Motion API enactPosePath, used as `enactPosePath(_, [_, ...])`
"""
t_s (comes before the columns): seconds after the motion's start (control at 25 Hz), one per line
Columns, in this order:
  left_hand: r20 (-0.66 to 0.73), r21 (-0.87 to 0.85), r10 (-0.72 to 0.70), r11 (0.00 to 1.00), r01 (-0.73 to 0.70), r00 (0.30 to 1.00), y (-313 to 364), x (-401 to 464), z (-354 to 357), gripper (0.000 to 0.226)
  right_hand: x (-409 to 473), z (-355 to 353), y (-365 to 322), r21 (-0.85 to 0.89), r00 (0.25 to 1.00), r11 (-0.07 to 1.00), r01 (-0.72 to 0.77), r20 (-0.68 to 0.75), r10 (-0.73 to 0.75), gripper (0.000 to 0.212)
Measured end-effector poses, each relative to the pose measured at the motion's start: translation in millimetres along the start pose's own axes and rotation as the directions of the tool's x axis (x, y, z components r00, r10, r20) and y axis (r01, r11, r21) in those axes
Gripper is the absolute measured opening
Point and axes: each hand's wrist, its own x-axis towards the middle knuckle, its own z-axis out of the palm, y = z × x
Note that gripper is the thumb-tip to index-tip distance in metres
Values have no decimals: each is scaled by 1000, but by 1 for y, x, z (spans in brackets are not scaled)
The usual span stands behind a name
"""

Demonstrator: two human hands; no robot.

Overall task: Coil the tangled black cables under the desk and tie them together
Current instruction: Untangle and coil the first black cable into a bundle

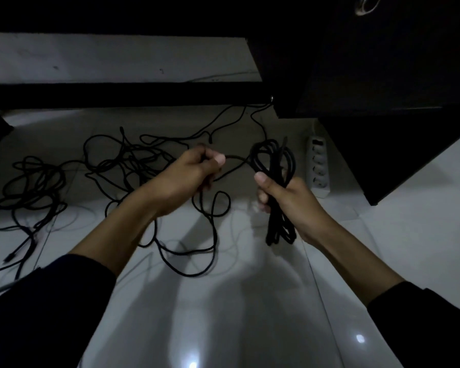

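Note:
My right hand [290,201] grips a coiled bundle of black cable [275,160], its loops sticking out above and below the fist. A free strand [237,159] runs from the bundle to my left hand [194,172], which pinches it between thumb and fingers. Below my left hand that cable drops in loose loops [213,208] onto the pale tiled floor. A tangle of black cables [122,160] lies behind my left hand. Another heap of black cables [29,189] lies at the far left.
A white power strip [318,166] lies on the floor right of the bundle, beside a dark desk cabinet [383,102]. A dark desk crossbar [117,94] spans the back. Thin cables [258,120] run up toward the cabinet corner. The scene is dim.

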Motion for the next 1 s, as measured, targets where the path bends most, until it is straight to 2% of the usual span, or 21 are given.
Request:
enactPosePath(0.04, [1,-222,-30,974,29,1000,2,1,8,15,1,5,0,-6,1000,1000,14,-10,-14,31])
enactPosePath(0.12, [28,-516,-47,855,55,998,7,3,22,20,4,15,2,19,1000,1000,15,-19,-14,28])
enactPosePath(0.2, [55,-663,-63,744,84,996,12,3,30,23,6,21,8,31,999,999,25,-44,-24,25])
enactPosePath(0.28, [88,-737,-97,663,130,991,15,1,33,26,6,23,10,15,997,998,55,-47,-54,29])
enactPosePath(0.36, [89,-739,-131,655,154,987,18,-1,37,28,5,24,11,41,998,997,65,-26,-64,28])
enactPosePath(0.48, [2,-694,-150,712,109,989,20,-3,40,22,3,28,11,78,999,996,41,-26,-39,24])
enactPosePath(0.68, [-132,-412,-24,911,-33,991,22,-11,43,7,6,28,17,59,998,997,41,-40,-39,23])
enactPosePath(0.76, [-151,-417,-29,908,-37,988,18,-11,42,17,6,29,15,54,998,997,60,-31,-59,25])
enactPosePath(0.84, [-104,-421,-13,907,-32,995,7,-13,45,48,6,30,12,38,995,995,94,-26,-93,32])
enactPosePath(0.92, [-32,-338,33,940,-42,999,-3,-21,57,70,6,31,10,-52,992,992,119,-25,-121,36])
enactPosePath(1.0, [-50,-308,4,951,-19,999,-6,-26,70,65,7,37,12,-167,987,975,149,-30,-156,33])
